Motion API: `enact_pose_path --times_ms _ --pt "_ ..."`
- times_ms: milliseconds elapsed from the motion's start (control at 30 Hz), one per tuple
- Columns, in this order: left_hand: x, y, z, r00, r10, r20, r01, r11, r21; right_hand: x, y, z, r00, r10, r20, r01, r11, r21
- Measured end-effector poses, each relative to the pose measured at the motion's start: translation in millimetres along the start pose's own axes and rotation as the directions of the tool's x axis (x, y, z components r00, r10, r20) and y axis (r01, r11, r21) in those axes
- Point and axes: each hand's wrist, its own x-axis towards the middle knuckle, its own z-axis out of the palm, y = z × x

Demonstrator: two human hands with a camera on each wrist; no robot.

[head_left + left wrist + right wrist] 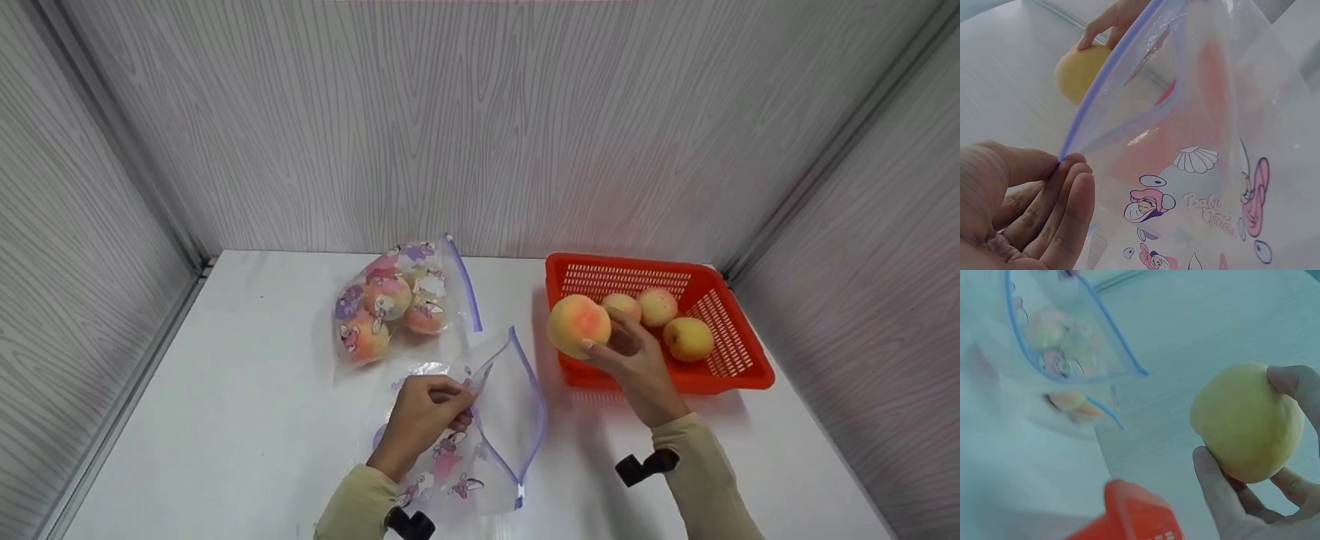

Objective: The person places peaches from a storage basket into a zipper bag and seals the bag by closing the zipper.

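Round yellow-pink peach (579,327) is gripped by the right hand's fingers (1216,486) above the left edge of the red plastic basket (660,382); clear purple-rimmed plastic bag (450,469), pinched by the left hand's fingers (1072,205) (at its mouth), should be held wide.

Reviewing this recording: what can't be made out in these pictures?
Head: part of the red basket, hidden by the right hand and held fruit.
Head: the exact fruit count in the filled bag, obscured by its prints.
Left wrist: the lower pink word on the open bag, too faint.
Right wrist: most of the red basket, cut off by the bottom edge.
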Motion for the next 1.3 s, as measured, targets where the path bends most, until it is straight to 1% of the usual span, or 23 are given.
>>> enact_pose_path --times_ms 100,200,300,433,600,733,833,933,1000,1067,1167,1233,1300 --pt "-0.5 0.1 -0.6 1.000 -0.006 -0.016 0.006 1.000 0.007 -3 4 12.0 0.999 0.002 0.050 -0.003 1.000 0.014" --pt "-0.9 1.2 -0.2 0.999 -0.015 -0.029 0.015 1.000 0.005 -6 8 20.8 0.996 0.024 0.088 -0.030 0.997 0.074" --pt "-0.4 3.2 1.4 0.999 -0.016 -0.034 0.016 1.000 0.001 -9 10 26.3 0.995 0.038 0.088 -0.046 0.994 0.095" --pt "2.2 5.6 4.3 1.000 -0.008 -0.024 0.008 1.000 -0.011 -12 12 29.9 0.997 0.010 0.080 -0.013 0.999 0.040" --pt "4.5 5.5 5.6 1.000 0.009 -0.003 -0.009 0.998 -0.062 -14 9 35.7 0.991 -0.037 0.126 0.044 0.998 -0.046" --pt "6.0 4.9 6.1 1.000 0.020 -0.003 -0.020 0.997 -0.072 -19 -4 43.7 0.986 -0.064 0.152 0.079 0.992 -0.098" --pt "6.8 5.2 6.4 1.000 0.027 -0.004 -0.027 0.997 -0.078 -23 -13 49.0 0.985 -0.066 0.161 0.088 0.988 -0.127" --pt "6.6 6.6 6.6 1.000 0.028 -0.005 -0.028 0.997 -0.079 -24 -17 51.6 0.984 -0.070 0.163 0.095 0.984 -0.148" --pt "1.1 16.8 6.7 1.000 0.024 -0.004 -0.024 0.997 -0.077 -24 -18 52.7 0.984 -0.074 0.164 0.102 0.980 -0.171" --pt "-2.4 24.0 7.2 1.000 0.021 -0.001 -0.021 0.997 -0.071 -21 -12 51.6 0.984 -0.080 0.158 0.109 0.976 -0.186" --pt "-3.5 26.9 7.7 1.000 0.020 0.005 -0.020 0.997 -0.070 -16 1 49.4 0.984 -0.083 0.156 0.116 0.969 -0.217" --pt "1.6 17.8 8.3 1.000 0.022 0.004 -0.022 0.998 -0.065 -13 9 48.0 0.984 -0.086 0.157 0.120 0.967 -0.225" --pt "5.3 11.1 8.5 1.000 0.022 0.002 -0.022 0.998 -0.063 -12 10 48.5 0.983 -0.094 0.158 0.131 0.961 -0.243"
